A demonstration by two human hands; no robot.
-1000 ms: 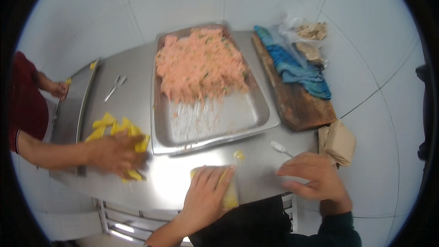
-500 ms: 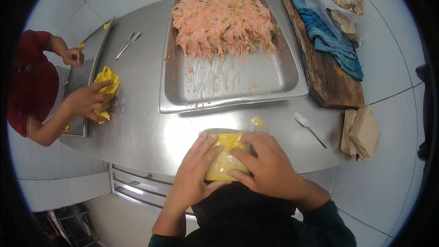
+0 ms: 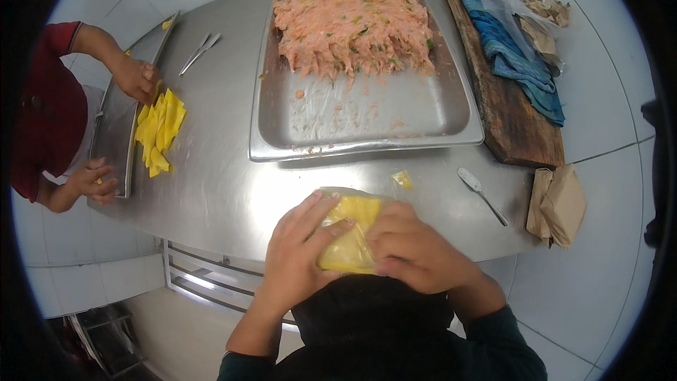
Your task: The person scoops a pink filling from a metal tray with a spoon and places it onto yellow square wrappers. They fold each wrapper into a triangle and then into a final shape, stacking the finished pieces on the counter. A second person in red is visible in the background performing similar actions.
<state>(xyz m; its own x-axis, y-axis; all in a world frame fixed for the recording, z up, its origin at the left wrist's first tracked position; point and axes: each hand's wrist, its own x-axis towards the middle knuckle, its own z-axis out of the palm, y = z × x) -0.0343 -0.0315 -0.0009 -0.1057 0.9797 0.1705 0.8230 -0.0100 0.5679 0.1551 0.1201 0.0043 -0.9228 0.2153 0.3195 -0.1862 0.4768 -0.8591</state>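
Observation:
Near the table's front edge, in front of my body, is a clear plastic packet of yellow dough wrappers [image 3: 350,236]. My left hand [image 3: 300,243] grips its left side, thumb below and fingers over the top. At the right side my right hand [image 3: 416,248] has its fingers curled together, pinching the plastic. A small torn scrap of plastic with yellow on it [image 3: 403,179] lies just beyond. Farther off stands a deep steel pan [image 3: 367,142]. Pink minced filling with green flecks [image 3: 352,21] fills its far part.
A co-worker [image 3: 53,106] at the left has both hands near loose yellow wrappers [image 3: 161,127] beside a metal tray [image 3: 116,137]. Tongs [image 3: 199,54] lie beyond. At right are a spatula [image 3: 482,195], a wooden board [image 3: 511,123], a blue cloth [image 3: 508,56] and brown paper bags [image 3: 557,204].
My right fingers, spread over the packet before, have drawn together at its right side. The co-worker's hand has come off the loose yellow wrappers, and the other hand has moved close to them.

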